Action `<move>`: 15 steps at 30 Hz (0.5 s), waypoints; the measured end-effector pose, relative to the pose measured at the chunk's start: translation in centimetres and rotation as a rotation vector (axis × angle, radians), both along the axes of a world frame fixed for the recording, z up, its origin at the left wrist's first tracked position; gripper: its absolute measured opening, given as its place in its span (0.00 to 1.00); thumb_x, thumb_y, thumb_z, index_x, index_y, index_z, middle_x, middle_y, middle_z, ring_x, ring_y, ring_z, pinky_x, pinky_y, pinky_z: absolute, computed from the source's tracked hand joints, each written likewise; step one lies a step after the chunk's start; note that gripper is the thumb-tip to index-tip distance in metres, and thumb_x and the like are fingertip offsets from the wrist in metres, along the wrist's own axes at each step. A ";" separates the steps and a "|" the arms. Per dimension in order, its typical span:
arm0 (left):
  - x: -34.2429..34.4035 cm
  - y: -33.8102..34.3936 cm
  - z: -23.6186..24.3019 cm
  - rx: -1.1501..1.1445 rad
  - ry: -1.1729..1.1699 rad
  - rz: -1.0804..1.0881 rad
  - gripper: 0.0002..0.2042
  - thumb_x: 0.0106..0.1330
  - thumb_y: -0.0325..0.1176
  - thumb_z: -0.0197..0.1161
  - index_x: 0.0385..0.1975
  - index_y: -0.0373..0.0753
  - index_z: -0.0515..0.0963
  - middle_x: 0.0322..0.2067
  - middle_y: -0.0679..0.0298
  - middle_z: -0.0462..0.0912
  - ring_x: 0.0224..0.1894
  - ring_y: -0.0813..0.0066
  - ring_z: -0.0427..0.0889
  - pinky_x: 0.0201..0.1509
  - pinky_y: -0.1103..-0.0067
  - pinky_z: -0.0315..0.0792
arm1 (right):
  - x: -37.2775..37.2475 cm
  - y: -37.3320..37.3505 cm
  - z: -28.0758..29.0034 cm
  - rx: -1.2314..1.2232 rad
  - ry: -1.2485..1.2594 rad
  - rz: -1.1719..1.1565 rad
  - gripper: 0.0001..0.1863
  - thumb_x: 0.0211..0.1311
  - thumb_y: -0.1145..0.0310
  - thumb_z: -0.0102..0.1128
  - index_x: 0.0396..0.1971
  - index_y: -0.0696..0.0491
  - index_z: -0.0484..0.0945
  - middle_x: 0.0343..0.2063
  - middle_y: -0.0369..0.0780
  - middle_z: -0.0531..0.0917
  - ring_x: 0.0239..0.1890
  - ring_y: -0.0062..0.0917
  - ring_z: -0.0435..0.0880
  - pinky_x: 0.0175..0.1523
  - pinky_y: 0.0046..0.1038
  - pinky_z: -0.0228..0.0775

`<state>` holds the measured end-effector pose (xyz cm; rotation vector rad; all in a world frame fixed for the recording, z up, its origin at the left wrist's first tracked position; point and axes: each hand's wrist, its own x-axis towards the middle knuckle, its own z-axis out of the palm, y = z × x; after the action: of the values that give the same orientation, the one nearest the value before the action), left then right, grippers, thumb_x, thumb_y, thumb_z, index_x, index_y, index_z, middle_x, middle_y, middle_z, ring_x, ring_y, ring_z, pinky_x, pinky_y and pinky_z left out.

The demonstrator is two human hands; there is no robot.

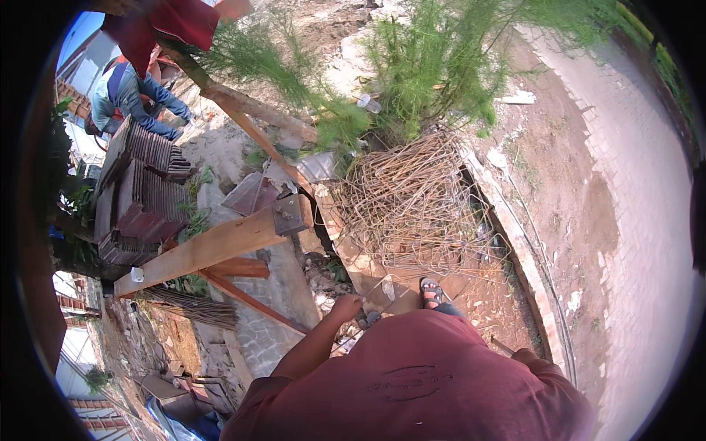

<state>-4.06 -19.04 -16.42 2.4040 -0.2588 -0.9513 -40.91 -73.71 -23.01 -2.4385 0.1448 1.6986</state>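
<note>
My left hand (348, 306) hangs in front of my body with its fingers curled closed; anything inside them is hidden. Below it lie small grey lumps (373, 318). By my right side, my right hand (525, 356) is partly covered by my shirt and looks closed. From it a thin brown stick (502, 346) pokes out toward the left; its other end is not visible. Ahead of my sandalled foot (432, 292) spreads a tangled heap of bent, rusty rebar stirrups (412, 198), on brown boards (397, 275).
A wooden beam (206, 252) with a metal end plate juts in at left. Beyond it stand stacked roof tiles (147, 198), where a bent-over person (132, 95) works. Feathery green shrubs (434, 66) grow ahead. A concrete curb (518, 250) and paved road (647, 220) run along the right.
</note>
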 end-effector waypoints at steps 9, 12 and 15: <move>19.7 -21.0 15.2 -0.200 -0.685 -0.156 0.24 0.60 0.40 0.61 0.55 0.37 0.71 0.51 0.49 0.76 0.55 0.51 0.73 0.60 0.68 0.66 | 13.9 1.7 -3.7 -0.104 -0.041 -0.925 0.19 0.53 0.54 0.65 0.29 0.58 0.82 0.18 0.42 0.79 0.20 0.27 0.79 0.24 0.34 0.71; 20.6 -24.5 20.9 -0.352 -0.769 -0.137 0.22 0.62 0.36 0.60 0.56 0.36 0.70 0.50 0.49 0.76 0.54 0.55 0.75 0.59 0.70 0.67 | 22.8 3.4 -2.2 -0.007 -0.160 -0.898 0.22 0.51 0.51 0.64 0.29 0.60 0.81 0.17 0.43 0.79 0.18 0.30 0.79 0.26 0.34 0.73; 20.0 -23.6 19.3 -0.500 -0.558 -0.019 0.20 0.63 0.35 0.60 0.54 0.37 0.71 0.47 0.51 0.79 0.50 0.58 0.78 0.55 0.71 0.70 | 29.6 3.1 -5.9 0.012 -0.244 -0.701 0.24 0.50 0.48 0.60 0.31 0.57 0.82 0.25 0.46 0.83 0.28 0.34 0.83 0.36 0.33 0.76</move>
<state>15.93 -42.68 2.93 2.1359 -0.6387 -0.1596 -11.35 -70.65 -28.88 -2.1740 0.8352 1.0829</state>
